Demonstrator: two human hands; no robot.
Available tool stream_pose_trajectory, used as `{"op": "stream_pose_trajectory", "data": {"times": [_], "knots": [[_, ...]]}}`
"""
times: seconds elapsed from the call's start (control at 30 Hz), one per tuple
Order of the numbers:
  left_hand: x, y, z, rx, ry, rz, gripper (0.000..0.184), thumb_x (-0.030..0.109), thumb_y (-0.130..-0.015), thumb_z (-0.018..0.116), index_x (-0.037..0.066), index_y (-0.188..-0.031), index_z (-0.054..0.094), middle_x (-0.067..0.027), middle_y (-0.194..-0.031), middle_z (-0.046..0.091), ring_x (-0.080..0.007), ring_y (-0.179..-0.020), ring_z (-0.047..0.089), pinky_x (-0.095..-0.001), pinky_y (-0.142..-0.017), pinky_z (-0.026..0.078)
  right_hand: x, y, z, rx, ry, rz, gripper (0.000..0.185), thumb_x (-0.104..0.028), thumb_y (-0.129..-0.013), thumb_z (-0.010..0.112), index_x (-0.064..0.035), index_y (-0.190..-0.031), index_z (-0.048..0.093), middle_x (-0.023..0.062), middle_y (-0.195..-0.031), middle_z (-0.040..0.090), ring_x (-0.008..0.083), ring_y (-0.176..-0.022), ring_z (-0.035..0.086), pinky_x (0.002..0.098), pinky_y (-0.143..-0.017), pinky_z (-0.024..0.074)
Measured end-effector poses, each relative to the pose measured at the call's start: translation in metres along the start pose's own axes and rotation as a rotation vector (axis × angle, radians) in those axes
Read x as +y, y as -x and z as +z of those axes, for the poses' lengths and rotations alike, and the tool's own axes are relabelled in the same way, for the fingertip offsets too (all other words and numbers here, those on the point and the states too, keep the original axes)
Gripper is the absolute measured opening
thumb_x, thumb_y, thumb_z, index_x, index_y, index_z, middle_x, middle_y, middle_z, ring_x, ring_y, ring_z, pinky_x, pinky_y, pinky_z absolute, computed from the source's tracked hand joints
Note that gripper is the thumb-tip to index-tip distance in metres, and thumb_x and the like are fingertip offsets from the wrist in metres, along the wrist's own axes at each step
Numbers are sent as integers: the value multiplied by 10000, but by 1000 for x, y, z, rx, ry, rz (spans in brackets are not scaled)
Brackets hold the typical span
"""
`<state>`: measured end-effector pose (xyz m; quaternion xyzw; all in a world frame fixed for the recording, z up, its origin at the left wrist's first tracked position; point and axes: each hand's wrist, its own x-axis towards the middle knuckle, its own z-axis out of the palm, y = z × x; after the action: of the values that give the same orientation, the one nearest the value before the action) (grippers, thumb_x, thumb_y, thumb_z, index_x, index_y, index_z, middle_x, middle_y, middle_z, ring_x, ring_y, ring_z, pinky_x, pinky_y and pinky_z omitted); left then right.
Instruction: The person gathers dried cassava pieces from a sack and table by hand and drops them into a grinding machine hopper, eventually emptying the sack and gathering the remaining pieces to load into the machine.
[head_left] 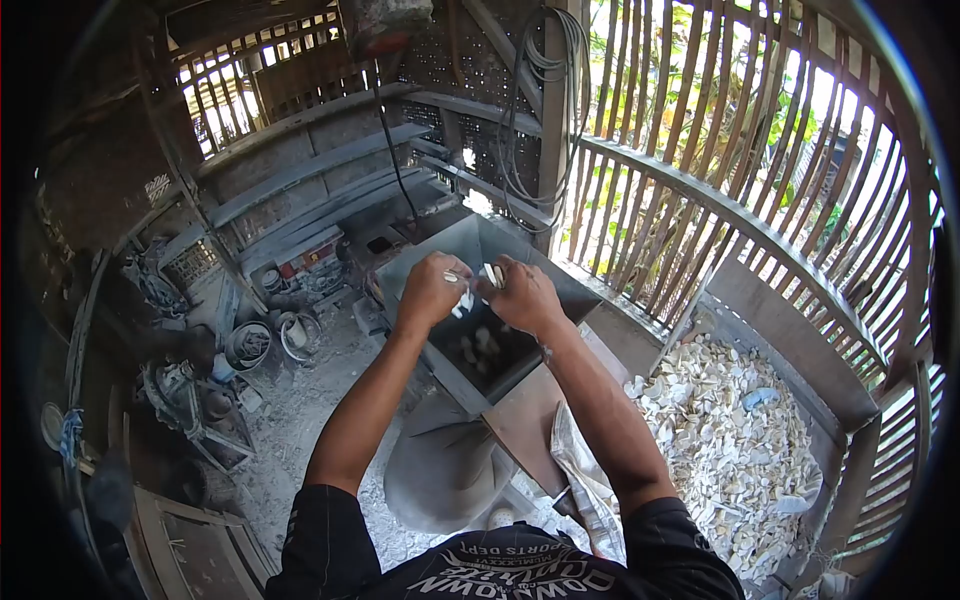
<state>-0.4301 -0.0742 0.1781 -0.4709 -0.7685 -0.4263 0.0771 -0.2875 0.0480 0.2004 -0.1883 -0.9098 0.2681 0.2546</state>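
Note:
Both of my hands are over a square grey metal hopper. My left hand has its fingers curled round pale pieces. Close beside it on the right, my right hand is closed on similar pale pieces. A whitish bit shows just below the gap between the hands. Lower in the hopper, several pale pieces look blurred against the dark inside. The hands do not appear to touch each other.
A large heap of pale chips lies at the right behind a board. A brown board and a grey sack are below the hopper. Buckets stand at the left. A slatted wall rises at the right.

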Motion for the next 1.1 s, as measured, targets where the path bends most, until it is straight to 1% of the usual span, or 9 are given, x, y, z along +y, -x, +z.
{"op": "stream_pose_trajectory", "data": {"times": [0.1, 0.13, 0.33, 0.43, 0.53, 0.63, 0.87, 0.97, 1.1], "knots": [[1, 3, -1, -53, 21, -14, 133, 87, -744, 757, 71, -876, 767, -154, -1001, 707, -340, -985, 685, -415, -889, 538, 13, -3, 11, 30, 15, -150, 424, -285, -801, 775, -36, -1134, 690, 207, -1024, 703, 388, -1026, 665, 455, -907, 519], [2, 5, -2, -69, 1, -23, 141, 105, -750, 761, 83, -889, 773, -143, -1020, 710, -339, -994, 684, -419, -893, 539, 11, -2, 11, 17, -10, -117, 367, -238, -791, 777, -34, -1086, 699, 193, -1041, 686, 376, -1041, 653, 450, -919, 515], [3, 11, -3, -130, -104, 9, 176, 217, -804, 761, 138, -957, 797, -88, -1135, 722, -330, -1064, 679, -441, -916, 540, 1, 3, 12, 64, -21, -87, 290, -232, -802, 771, -41, -1007, 696, 183, -1038, 686, 381, -1035, 655, 456, -904, 520], [10, 11, -5, -232, -173, -50, 234, 206, -812, 780, 153, -1038, 797, -123, -1286, 688, -326, -1167, 658, -416, -978, 529, 10, 3, 16, 46, 37, -155, 281, -248, -818, 752, -65, -1020, 683, 173, -1080, 673, 400, -978, 683, 485, -843, 546], [4, 14, 1, -237, -244, -25, 235, 230, -838, 748, 167, -1058, 798, -144, -1351, 651, -353, -1211, 632, -433, -1020, 509, 1, 10, 9, -7, 77, -121, 264, -280, -832, 731, -72, -991, 705, 159, -1024, 709, 390, -939, 695, 485, -818, 552], [2, 16, 1, -218, -208, 33, 226, 272, -862, 699, 152, -1027, 796, -223, -1360, 623, -395, -1200, 626, -474, -1022, 503, -6, 15, 3, -11, 94, -124, 265, -311, -837, 717, -76, -958, 724, 145, -946, 735, 384, -893, 705, 483, -804, 557], [19, 16, -6, -299, -258, -82, 212, 209, -871, 711, 143, -1057, 788, -116, -1103, 749, -351, -1070, 687, -440, -903, 542, -1, 24, -3, 6, 91, -165, 271, -326, -863, 716, -78, -969, 738, 172, -912, 740, 395, -843, 708, 486, -757, 562], [26, 17, -4, -292, -258, -72, 202, 208, -887, 699, 145, -1060, 782, -112, -1037, 760, -351, -1024, 700, -437, -878, 547, -7, 36, -22, -46, 81, -138, 292, -329, -868, 717, -82, -1021, 750, 165, -925, 744, 386, -892, 704, 468, -859, 540], [45, 26, -4, -163, -144, -53, 213, 175, -902, 672, 89, -1073, 768, -131, -1070, 753, -342, -1027, 703, -420, -894, 542, 4, 67, -61, 157, -3, -323, 335, -308, -869, 747, -67, -1101, 741, 142, -1036, 739, 341, -1027, 672, 451, -1014, 460]]}}
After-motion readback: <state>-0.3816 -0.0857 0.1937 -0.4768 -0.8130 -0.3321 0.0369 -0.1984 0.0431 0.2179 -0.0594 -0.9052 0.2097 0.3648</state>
